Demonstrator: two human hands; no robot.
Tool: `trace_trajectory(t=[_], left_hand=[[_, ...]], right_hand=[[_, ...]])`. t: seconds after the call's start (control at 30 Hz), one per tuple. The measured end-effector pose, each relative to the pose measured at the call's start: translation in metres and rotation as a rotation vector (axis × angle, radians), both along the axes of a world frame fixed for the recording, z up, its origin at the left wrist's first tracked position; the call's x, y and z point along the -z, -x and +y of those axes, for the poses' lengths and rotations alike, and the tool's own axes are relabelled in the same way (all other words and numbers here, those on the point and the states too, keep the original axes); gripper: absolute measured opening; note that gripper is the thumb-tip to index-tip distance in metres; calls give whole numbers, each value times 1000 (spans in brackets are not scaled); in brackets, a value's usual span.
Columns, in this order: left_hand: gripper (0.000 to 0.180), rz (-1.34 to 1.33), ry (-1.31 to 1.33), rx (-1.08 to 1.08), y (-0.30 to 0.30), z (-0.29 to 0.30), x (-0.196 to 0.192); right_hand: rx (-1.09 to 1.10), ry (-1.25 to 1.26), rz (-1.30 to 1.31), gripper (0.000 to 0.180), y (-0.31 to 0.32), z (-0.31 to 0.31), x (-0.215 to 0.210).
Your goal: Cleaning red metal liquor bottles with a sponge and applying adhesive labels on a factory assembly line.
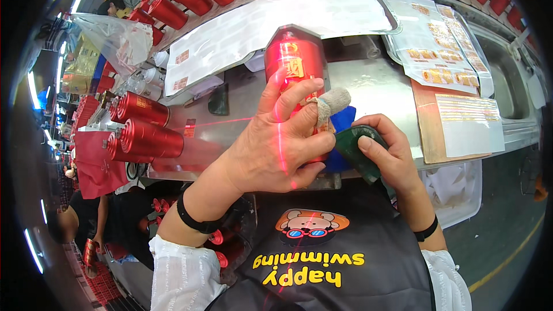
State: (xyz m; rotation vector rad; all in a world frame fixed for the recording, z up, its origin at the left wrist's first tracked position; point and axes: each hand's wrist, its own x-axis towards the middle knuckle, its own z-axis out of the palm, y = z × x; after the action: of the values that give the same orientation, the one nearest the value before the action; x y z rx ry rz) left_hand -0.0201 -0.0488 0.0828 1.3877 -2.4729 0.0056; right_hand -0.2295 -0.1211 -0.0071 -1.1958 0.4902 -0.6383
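In the head view, a red can (295,60) lies at the centre of the frame, gold print on its side. The left hand (276,138) spreads its fingers over it, one in a cloth finger cover (334,106); whether they grip or only press, I cannot tell. Right of centre, the right hand (394,152) pinches a dark green scraper (360,152) between thumb and fingers. The step looks like smoothing the gold print; the next move probably calls for keeping the can steady beneath the scraper's edge.
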Motion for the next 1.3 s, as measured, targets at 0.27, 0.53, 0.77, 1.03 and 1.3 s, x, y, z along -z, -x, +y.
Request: trace_trajectory(t=[0.27,0.53,0.77,1.03,1.3], left_hand=[[36,58,-64,-15,-2,-1,2],[42,251,-101,-86,-13,8,4],[38,268,119,-320,12,30,38],[25,292,324,-371,15,30,56],[21,469,285,-332,4,44,62]], right_hand=[[-14,2,6,27,-1,-1,-2],[-57,27,8,26,-4,-2,-9],[-74,6,-28,23,-9,2,-9],[119,404,-38,37,-9,5,-17],[203,1272,30,39,-36,4,-18]])
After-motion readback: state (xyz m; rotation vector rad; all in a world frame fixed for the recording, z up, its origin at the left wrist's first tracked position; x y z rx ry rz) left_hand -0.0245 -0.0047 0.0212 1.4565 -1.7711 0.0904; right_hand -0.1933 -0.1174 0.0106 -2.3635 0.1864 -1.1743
